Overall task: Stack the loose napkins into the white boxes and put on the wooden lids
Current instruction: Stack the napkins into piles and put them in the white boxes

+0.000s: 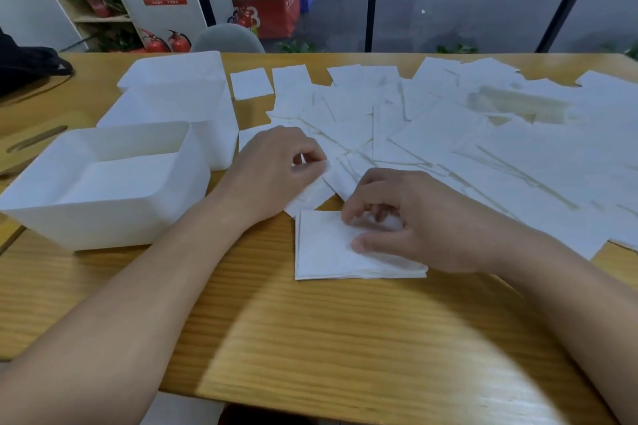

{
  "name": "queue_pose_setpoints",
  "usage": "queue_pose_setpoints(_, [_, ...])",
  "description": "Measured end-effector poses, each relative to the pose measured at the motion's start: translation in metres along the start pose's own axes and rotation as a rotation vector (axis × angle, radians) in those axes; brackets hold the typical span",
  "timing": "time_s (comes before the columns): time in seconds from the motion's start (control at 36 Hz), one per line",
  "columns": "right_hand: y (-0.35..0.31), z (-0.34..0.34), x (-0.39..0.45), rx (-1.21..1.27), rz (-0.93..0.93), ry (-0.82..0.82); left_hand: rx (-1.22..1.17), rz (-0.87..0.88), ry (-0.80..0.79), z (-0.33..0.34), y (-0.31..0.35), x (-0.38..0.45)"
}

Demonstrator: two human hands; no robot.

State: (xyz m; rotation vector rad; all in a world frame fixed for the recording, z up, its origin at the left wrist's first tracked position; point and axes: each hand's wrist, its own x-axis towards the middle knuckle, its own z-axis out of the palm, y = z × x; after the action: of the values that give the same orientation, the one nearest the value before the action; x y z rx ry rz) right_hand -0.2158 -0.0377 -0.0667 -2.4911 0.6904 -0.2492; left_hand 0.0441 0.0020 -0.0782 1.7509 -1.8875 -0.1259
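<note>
Dim, cool indoor light leaves the frame soft and slightly blurred, with wide-angle bending at the edges and a broad shadow across the lower centre.

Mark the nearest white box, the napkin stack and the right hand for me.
nearest white box (114, 228): head view, front wall.
napkin stack (322, 248): head view, bare top sheet.
right hand (417, 217): head view, back of hand.
</note>
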Motion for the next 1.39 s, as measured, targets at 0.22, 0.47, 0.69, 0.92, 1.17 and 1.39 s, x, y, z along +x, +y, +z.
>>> queue_pose_setpoints(0.22, [0.013,0.002,0.007,0.085,0.062,0.305,-0.278,0.039,0.06,-0.003,0.006,0.0])
queue_pose_setpoints(0.47, [0.011,-0.01,0.006,0.02,0.025,0.48,-0.737,0.119,-0.102,-0.006,0.018,-0.004])
queue_pose_setpoints(0.69, [0.013,-0.017,0.006,0.374,0.076,0.535,-0.394,0.032,-0.169,-0.004,0.015,-0.006])
queue_pose_setpoints(0.92, [0.016,-0.031,0.001,0.684,0.227,0.514,-0.548,-0.047,-0.013,-0.015,0.011,-0.002])
queue_pose_setpoints(1.17, [0.009,-0.036,-0.002,0.59,0.22,0.369,-0.666,-0.121,-0.24,-0.032,0.02,-0.006])
queue_pose_setpoints(1.39, [0.009,-0.034,-0.005,0.324,0.306,0.073,-0.47,-0.15,-0.712,-0.041,0.029,-0.013])
